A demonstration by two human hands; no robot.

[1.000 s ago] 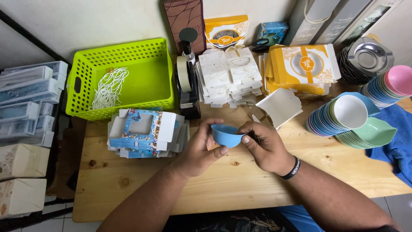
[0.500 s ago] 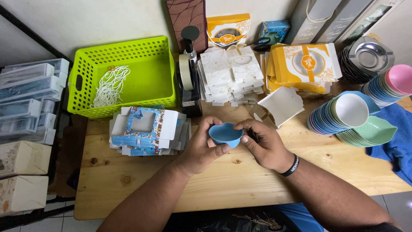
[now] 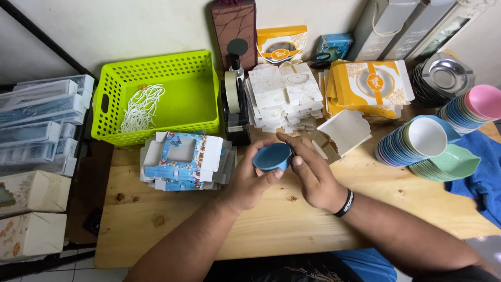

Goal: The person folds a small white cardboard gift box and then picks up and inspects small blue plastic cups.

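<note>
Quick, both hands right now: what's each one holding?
Left hand: closed around the small blue bowl, cradling it from below.
Right hand: also on the blue bowl, fingers against its far side; grip partly open.

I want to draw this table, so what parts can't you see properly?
Head view only:
- Inside of the small blue bowl: it faces away, with the left hand and right hand around it.
- Stacked bowls: nested, only the top one's inside shows.
- Blue cloth: cut off by the right edge.
</note>
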